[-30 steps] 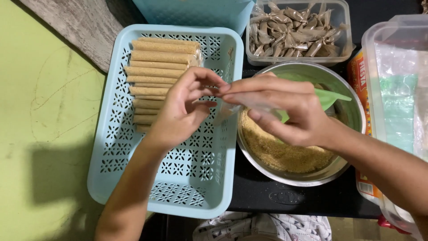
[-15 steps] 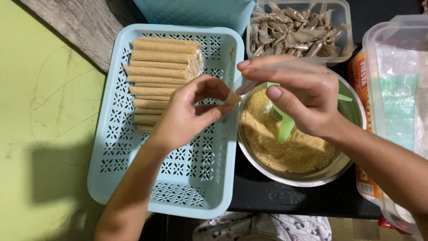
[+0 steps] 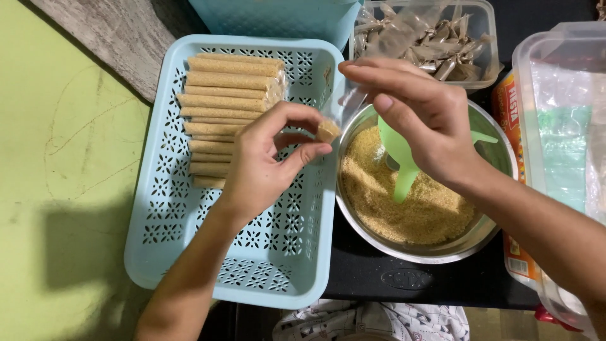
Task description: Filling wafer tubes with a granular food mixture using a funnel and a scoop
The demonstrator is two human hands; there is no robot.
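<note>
My left hand (image 3: 268, 161) pinches the bottom of a thin clear plastic sleeve (image 3: 333, 120), where a small plug of tan crumb filling (image 3: 328, 131) sits. My right hand (image 3: 420, 117) holds the sleeve's upper end above the rim of a steel bowl (image 3: 486, 237). The bowl holds tan crumbs (image 3: 435, 211) and a green plastic funnel (image 3: 401, 170). Both hands hover between the bowl and a light blue perforated basket (image 3: 189, 252). Several filled tan sticks (image 3: 230, 98) lie stacked at the basket's far end.
A clear tub of wrapped pieces (image 3: 442, 47) stands behind the bowl. A large clear lidded container (image 3: 558, 120) and a red-and-orange packet (image 3: 514, 126) are at the right. A green surface (image 3: 57, 189) lies left of the basket. Patterned cloth (image 3: 372, 322) shows at the bottom.
The right hand rose and pulled the sleeve upright from a flat position. The left hand's fingers closed onto the sleeve's bottom end. The funnel now shows uncovered in the bowl.
</note>
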